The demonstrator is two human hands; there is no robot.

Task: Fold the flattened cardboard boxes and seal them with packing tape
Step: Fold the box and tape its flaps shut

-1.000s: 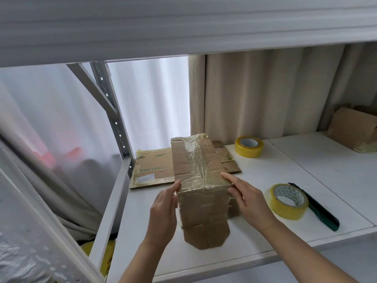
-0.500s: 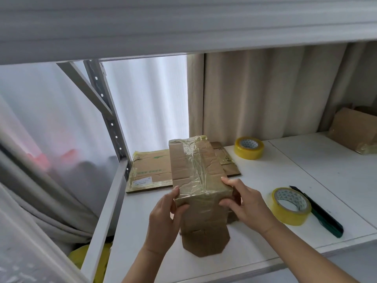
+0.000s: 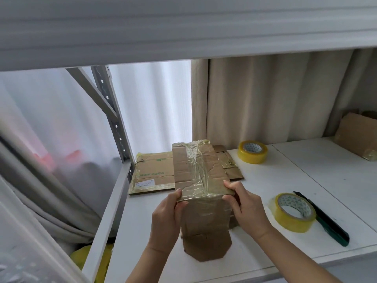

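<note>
While both hands grip it, the taped cardboard box (image 3: pixel 201 180) stands at the near middle of the white surface (image 3: pixel 285 180), its long taped top face running away toward the far side. Left hand (image 3: pixel 166 217): thumb on the near left corner of the top face, fingers curled around the left side. Right hand (image 3: pixel 247 211): thumb on the near right corner, fingers curled down the right side. Clear tape, wrinkled, runs along the top face and over the near edge. Near end of the box: flaps hang down with cut corners, lower edge close to the surface; contact there cannot be told.

Flattened cardboard box (image 3: pixel 154 174) lies flat behind and to the left of the held box, at the far left of the surface, partly hidden by it. One roll of yellow tape (image 3: pixel 252 152) sits far right of the box, near the beige curtain (image 3: pixel 265 99). A second roll of yellow tape (image 3: pixel 293 212) lies near right, just beside the right hand. Dark green utility knife (image 3: pixel 324 221) lies on the roll's right side, touching or nearly so. Another cardboard box (image 3: pixel 359 133) sits at the far right edge.
</note>
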